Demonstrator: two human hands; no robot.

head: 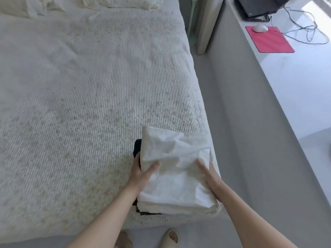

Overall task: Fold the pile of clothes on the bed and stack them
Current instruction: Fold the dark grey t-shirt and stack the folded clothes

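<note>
Head view, looking down at the near right corner of a bed [89, 86] covered in a ribbed cream blanket. A folded white garment [176, 169] tops a small stack at that corner; below it only slivers show: a dark garment [137, 147] protruding at the far left edge and a dark, patterned edge at the near left, too little of it visible to tell how many pieces lie underneath or what they are. The left hand [141, 173] grips the stack's left side, thumb curled over the white top layer, its remaining fingers hidden behind and below the cloth. The right hand [208, 173] holds the right side, thumb lying along the top surface, fingers concealed down the far side, so their spread cannot be told. Both forearms enter from the lower frame edge, cut off above the elbow. Two feet in pale slippers [171, 236] stand on the floor just below the bed edge, the left one blurred and partly covered by the left forearm. At upper right, a white ledge [295, 77] carries a red mouse pad [269, 39] with a white mouse [260, 28], loose cables, and a dark device cropped by the top edge.
</note>
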